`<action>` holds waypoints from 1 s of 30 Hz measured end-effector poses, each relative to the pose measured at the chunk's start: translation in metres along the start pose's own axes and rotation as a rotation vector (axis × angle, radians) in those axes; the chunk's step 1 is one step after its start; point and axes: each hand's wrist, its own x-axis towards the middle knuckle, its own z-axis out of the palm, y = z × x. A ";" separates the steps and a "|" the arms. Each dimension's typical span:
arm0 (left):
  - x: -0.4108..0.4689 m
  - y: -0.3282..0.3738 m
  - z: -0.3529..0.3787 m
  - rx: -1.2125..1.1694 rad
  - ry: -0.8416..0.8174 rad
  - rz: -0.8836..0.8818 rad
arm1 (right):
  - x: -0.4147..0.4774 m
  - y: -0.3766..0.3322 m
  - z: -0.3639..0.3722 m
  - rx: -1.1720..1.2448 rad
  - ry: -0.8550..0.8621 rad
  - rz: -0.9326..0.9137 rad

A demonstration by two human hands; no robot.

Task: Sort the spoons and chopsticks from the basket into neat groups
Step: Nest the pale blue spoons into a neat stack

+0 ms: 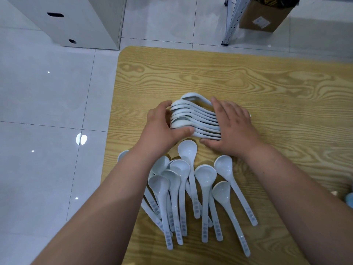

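Spoons (225, 167) of white glazed ceramic lie in two lots on your yellow wood-grain desk (267, 83). The far lot is a nested row of spoons (193, 119), tipped on their sides and packed bowl into bowl, with the bowls to your left and the handles running off to your right. Your left hand (162, 129) grips the bowl end. Its fingers (164, 105) curl over the far side and its thumb hooks along the near side, so the row is clamped between them. Your right hand (233, 127) lies flat on top of the handles. Its fingers (223, 109) are straight and spread, pressing down rather than closing round anything, and its thumb rests on the desk just beside the nearest handle.

Nearer to you, between your forearms, the loose spoons (205, 180) lie face up in a rough fan. Their bowls point away from you and their handles toward you, and several overlap on the left side. Blue print shows on the handles, too small to read. One of them, the single spoon (188, 150), reaches farthest forward, with its bowl just short of the nested row and between your two hands.

Beyond the desk is a white tiled floor (47, 102). A white cabinet (80, 20) stands at upper left and a brown cardboard box (265, 14) at upper right, with a grey metal rack leg (229, 25) beside the box.
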 end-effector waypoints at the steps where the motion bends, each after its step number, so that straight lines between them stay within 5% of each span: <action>1: -0.001 -0.003 0.001 0.089 -0.004 0.037 | 0.001 0.000 -0.001 0.006 -0.002 0.010; 8: -0.002 -0.021 0.000 0.440 0.097 0.358 | 0.007 -0.006 -0.003 0.000 0.017 -0.019; 12: -0.001 -0.014 0.000 0.165 -0.057 0.272 | 0.006 -0.008 -0.002 -0.044 0.052 -0.059; 17: 0.000 -0.012 0.005 0.108 0.047 0.163 | 0.001 -0.011 0.002 -0.079 0.071 -0.083; 23: -0.005 -0.026 -0.004 0.300 -0.101 0.351 | -0.001 -0.009 0.004 -0.039 0.111 -0.083; 30: 0.007 -0.022 -0.001 0.512 0.092 0.447 | 0.002 -0.012 0.008 -0.065 0.178 -0.093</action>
